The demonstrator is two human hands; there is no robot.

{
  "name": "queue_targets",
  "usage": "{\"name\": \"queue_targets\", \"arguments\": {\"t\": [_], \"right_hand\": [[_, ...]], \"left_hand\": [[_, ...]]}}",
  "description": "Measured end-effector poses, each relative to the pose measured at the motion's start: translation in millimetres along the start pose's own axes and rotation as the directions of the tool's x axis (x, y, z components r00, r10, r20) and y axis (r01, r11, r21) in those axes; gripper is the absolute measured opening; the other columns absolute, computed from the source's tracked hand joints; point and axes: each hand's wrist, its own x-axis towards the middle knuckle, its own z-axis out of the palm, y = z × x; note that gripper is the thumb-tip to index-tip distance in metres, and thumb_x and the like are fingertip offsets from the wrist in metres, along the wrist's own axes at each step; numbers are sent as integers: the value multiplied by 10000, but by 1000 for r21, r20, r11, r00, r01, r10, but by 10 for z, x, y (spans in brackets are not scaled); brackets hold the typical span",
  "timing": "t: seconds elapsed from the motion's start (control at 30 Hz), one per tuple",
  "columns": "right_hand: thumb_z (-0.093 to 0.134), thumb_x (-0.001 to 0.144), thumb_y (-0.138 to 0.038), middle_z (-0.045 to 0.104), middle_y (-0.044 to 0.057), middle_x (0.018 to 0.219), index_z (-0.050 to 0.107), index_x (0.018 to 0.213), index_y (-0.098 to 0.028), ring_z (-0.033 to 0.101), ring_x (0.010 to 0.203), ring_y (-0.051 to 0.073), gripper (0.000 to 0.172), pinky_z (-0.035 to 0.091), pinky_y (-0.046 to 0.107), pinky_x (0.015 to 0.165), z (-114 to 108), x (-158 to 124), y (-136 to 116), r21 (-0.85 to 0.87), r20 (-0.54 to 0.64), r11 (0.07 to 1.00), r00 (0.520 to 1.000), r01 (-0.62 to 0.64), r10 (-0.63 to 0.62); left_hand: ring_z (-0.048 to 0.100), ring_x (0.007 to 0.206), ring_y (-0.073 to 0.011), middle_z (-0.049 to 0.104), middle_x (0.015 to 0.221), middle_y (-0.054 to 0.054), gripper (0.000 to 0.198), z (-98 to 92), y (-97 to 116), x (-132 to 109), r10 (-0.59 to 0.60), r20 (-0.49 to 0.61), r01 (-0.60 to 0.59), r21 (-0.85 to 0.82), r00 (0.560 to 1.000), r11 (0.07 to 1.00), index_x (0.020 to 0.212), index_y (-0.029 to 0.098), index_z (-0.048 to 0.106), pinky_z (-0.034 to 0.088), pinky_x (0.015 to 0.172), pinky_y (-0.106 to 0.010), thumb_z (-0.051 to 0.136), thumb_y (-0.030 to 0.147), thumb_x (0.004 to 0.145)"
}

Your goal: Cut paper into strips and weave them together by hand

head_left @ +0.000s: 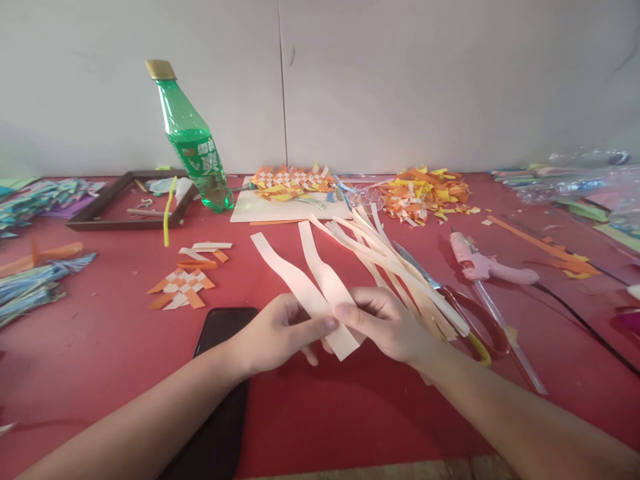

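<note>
So you've got two pale paper strips [297, 283] up in front of you, just above the red bench [320, 420], pinched down near their lower ends. Your left hand [273, 337] and right hand [395, 327] are right beside each other, each thumb pressing on the paper from above with fingers tucked behind. Can't tell exactly how those hidden fingers are gripping, since the paper covers them.

Handling-wise, I'd expect these to weigh next to nothing. They look bendy but with a bit of spring, because the far ends stand up and out on their own. My guess is they'd crease easily and might slide over each other, so a light, flat pinch where the two meet seems right to me. I wouldn't squeeze the edges or grab by those loose tips.

Looks: plain creamy white, no print I can see, long and narrow with straight-cut ends. Both have a soft wave partway along, and they spread apart toward the far end like a V. There's a loose bundle of similar strips [417, 280] lying just past your right hand, by the scissors [419, 267], and a black phone [220, 327] under your left forearm.
</note>
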Motion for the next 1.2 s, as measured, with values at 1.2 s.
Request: {"name": "queue_targets", "arguments": {"t": [1.2], "right_hand": [[696, 832, -368, 595, -9, 587, 638, 734, -160, 545, 522, 93, 237, 457, 217, 502, 25, 19, 2, 84, -87, 996, 996, -13, 20]], "left_hand": [[610, 639, -109, 629, 748, -32, 308, -19, -52, 9, 75, -46, -72, 46, 996, 996, 837, 110, 642, 532, 585, -222, 588, 406, 907]]}}
